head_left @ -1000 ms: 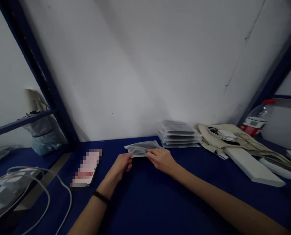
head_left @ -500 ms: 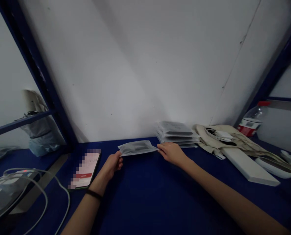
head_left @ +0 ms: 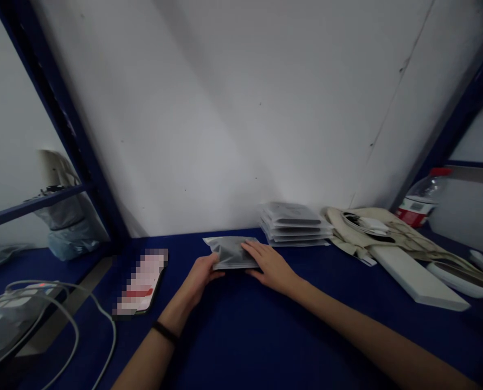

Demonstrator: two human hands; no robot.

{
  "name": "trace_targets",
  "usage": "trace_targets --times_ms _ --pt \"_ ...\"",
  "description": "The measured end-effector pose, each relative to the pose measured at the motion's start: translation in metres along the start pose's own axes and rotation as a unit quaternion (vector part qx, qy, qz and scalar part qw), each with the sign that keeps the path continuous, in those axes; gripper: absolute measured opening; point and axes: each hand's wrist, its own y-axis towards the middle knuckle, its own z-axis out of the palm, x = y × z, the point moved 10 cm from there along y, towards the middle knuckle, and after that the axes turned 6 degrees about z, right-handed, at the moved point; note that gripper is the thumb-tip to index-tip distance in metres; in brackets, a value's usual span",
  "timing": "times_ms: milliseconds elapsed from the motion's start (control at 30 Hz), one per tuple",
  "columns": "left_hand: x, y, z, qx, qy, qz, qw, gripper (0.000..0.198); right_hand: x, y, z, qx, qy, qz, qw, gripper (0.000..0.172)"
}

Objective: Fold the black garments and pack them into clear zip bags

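Observation:
A frosted plastic pouch (head_left: 231,252) with something dark inside is between my hands, over the blue surface. My left hand (head_left: 203,272) grips its left end, thumb against the near corner. On the right end lie the fingers of my right hand (head_left: 270,265), with the thumb underneath, so that end is pinched too. What the pouch contains cannot be made out. Behind my right hand, against the wall, stands a stack of several similar pouches (head_left: 294,223).
A phone (head_left: 141,284) lies left of my left arm. White cables (head_left: 76,325) and chargers (head_left: 11,319) are at the far left. To the right are a beige cloth bag (head_left: 339,230), a long white box (head_left: 420,279), a white oval object (head_left: 458,279) and a red-capped bottle (head_left: 422,197).
My hands have come closer together along the pouch. My right hand has shifted left from the pouch's edge onto its top, and the pouch now tilts more towards me.

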Motion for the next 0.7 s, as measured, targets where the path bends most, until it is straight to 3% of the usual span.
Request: trace_targets --times_ms 167,300,500,600,700 --pt "-0.012 0.001 0.002 0.001 -0.076 0.044 0.996 0.021 -0.003 0.003 -0.012 -0.022 0.026 0.01 0.999 0.06" --pt "-0.01 0.005 -0.008 -0.046 -0.122 0.036 0.991 0.033 0.003 0.002 -0.043 -0.099 0.069 -0.025 0.992 0.063" --pt "0.008 0.01 -0.021 -0.085 -0.004 -0.008 0.996 0.022 0.007 -0.007 -0.101 -0.252 0.056 -0.083 0.963 0.039" --pt "0.01 0.01 -0.018 -0.078 0.093 -0.006 0.993 0.021 -0.02 -0.005 -0.121 -0.296 0.002 -0.026 0.955 0.036" --pt "0.006 0.011 -0.012 -0.062 0.157 0.025 0.985 0.022 -0.069 -0.01 -0.135 -0.349 -0.068 0.101 0.929 0.041"
